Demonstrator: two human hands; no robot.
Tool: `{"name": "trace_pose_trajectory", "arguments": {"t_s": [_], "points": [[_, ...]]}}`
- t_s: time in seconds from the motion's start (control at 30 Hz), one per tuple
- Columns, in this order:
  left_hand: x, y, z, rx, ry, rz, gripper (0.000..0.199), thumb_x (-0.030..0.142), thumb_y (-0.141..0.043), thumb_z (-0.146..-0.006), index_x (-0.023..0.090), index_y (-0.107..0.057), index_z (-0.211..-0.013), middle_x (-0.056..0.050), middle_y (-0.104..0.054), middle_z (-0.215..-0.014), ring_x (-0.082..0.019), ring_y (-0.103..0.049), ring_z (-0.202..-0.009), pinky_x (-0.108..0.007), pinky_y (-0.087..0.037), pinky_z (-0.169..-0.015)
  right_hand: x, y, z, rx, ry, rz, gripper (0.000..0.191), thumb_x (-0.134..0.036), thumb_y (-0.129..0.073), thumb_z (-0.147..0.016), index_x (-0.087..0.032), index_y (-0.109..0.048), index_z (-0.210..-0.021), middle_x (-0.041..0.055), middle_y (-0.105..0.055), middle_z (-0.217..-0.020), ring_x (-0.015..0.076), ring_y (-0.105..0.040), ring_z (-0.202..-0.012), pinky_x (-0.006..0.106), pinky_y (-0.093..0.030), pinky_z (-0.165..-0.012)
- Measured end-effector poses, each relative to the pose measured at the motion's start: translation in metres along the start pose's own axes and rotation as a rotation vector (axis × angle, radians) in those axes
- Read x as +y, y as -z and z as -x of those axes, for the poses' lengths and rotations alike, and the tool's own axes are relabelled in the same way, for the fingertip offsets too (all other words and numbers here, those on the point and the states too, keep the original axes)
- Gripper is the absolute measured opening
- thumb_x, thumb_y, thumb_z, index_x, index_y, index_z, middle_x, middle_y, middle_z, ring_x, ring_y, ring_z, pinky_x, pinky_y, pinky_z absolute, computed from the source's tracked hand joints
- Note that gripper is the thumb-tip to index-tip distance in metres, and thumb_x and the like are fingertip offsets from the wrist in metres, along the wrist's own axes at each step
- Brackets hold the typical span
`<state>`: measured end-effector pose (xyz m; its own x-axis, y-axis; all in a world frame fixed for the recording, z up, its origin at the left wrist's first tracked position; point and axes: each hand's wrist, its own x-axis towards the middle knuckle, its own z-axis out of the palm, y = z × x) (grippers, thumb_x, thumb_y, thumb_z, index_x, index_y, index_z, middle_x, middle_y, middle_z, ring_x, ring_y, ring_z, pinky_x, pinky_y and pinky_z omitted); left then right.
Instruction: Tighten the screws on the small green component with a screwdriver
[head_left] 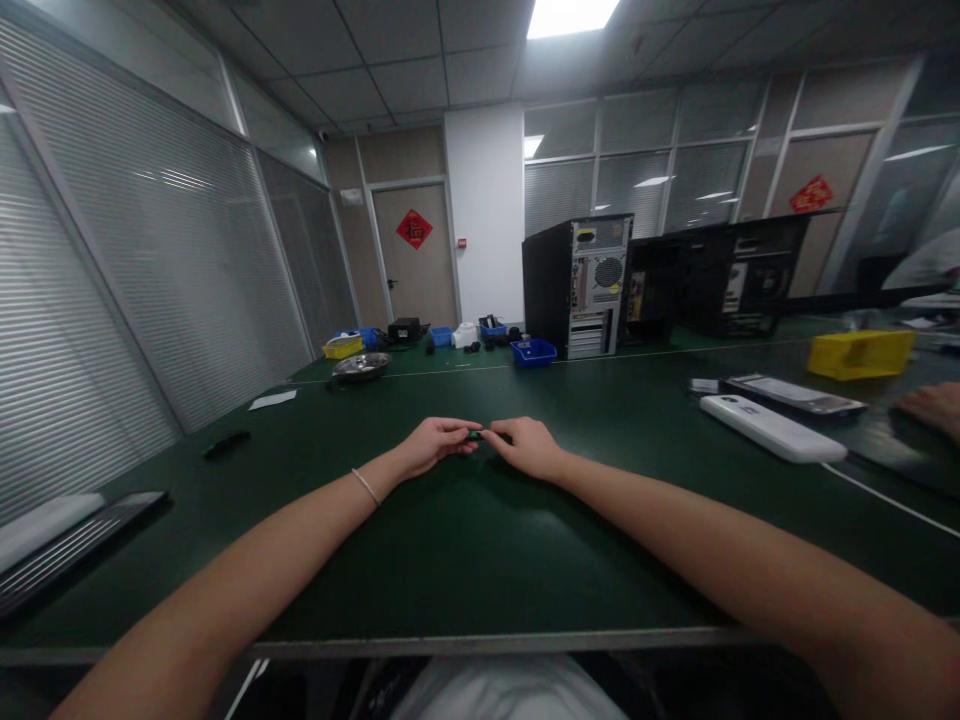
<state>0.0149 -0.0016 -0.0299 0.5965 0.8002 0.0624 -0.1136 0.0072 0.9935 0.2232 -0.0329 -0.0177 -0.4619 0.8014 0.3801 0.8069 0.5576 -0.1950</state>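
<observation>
Over the middle of the green table [480, 560], my left hand [437, 445] and my right hand [527, 447] almost meet at the fingertips. Between them is a small dark green piece [474, 434], too small to name. The fingers of my left hand are closed on its left side. My right thumb and index finger pinch at its right end, where a little light-coloured part shows. A thin bracelet [367, 487] circles my left wrist.
Computer towers [547, 290] stand at the back right, near a blue tray [534, 352]. A metal dish [361, 366] sits back left. To the right lie a white device [772, 428] with a cable and a yellow bin [860, 355]. Another person's hand [934, 405] is at the right edge.
</observation>
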Motion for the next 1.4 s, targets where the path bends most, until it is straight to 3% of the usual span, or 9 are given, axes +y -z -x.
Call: {"name": "trace_pose_trajectory", "arguments": {"t_s": [0.23, 0.5, 0.83, 1.13, 1.4], "points": [[0.0004, -0.0018, 0.0010, 0.012, -0.015, 0.001, 0.032, 0.019, -0.062, -0.076, 0.008, -0.061, -0.107, -0.013, -0.067, -0.088, -0.015, -0.062, -0.078, -0.031, -0.045, -0.081, -0.0001, -0.0004, -0.0003, -0.003, 0.003, -0.017, 0.044, -0.046, -0.029, -0.090, -0.019, -0.061, -0.078, 0.0004, -0.062, -0.070, 0.0117, -0.052, -0.063, 0.022, -0.026, -0.055], [-0.0023, -0.0068, 0.0002, 0.110, -0.087, -0.066, 0.034, 0.021, -0.066, -0.073, 0.009, -0.062, -0.104, -0.013, -0.066, -0.095, -0.015, -0.062, -0.080, -0.032, -0.045, -0.083, -0.0019, -0.0004, -0.0015, -0.014, -0.011, 0.025, 0.043, -0.046, -0.028, -0.091, -0.020, -0.061, -0.079, 0.0013, -0.063, -0.074, 0.0132, -0.054, -0.067, 0.023, -0.026, -0.055], [0.0003, -0.0052, 0.0006, 0.052, -0.043, -0.041, 0.032, 0.020, -0.065, -0.074, 0.008, -0.062, -0.103, -0.013, -0.067, -0.089, -0.015, -0.062, -0.077, -0.031, -0.046, -0.079, -0.0019, 0.0014, 0.0002, -0.021, 0.034, -0.013, 0.042, -0.045, -0.029, -0.091, -0.020, -0.061, -0.080, 0.0014, -0.064, -0.075, 0.0129, -0.054, -0.068, 0.022, -0.028, -0.058], [-0.0023, -0.0059, -0.0001, 0.119, -0.083, -0.061, 0.034, 0.024, -0.065, -0.074, 0.009, -0.061, -0.105, -0.012, -0.066, -0.090, -0.015, -0.062, -0.078, -0.032, -0.046, -0.082, -0.0035, 0.0012, -0.0006, -0.019, -0.003, 0.030, 0.042, -0.045, -0.029, -0.091, -0.021, -0.062, -0.082, 0.0018, -0.064, -0.076, 0.0139, -0.055, -0.070, 0.023, -0.027, -0.058], [-0.0007, -0.0078, 0.0009, 0.091, -0.088, -0.058, 0.032, 0.020, -0.062, -0.077, 0.012, -0.058, -0.107, -0.010, -0.065, -0.091, -0.015, -0.063, -0.079, -0.032, -0.048, -0.081, -0.0034, 0.0032, -0.0002, -0.033, 0.021, 0.001, 0.042, -0.045, -0.029, -0.091, -0.021, -0.061, -0.080, 0.0010, -0.063, -0.073, 0.0128, -0.053, -0.065, 0.023, -0.026, -0.056]]}}
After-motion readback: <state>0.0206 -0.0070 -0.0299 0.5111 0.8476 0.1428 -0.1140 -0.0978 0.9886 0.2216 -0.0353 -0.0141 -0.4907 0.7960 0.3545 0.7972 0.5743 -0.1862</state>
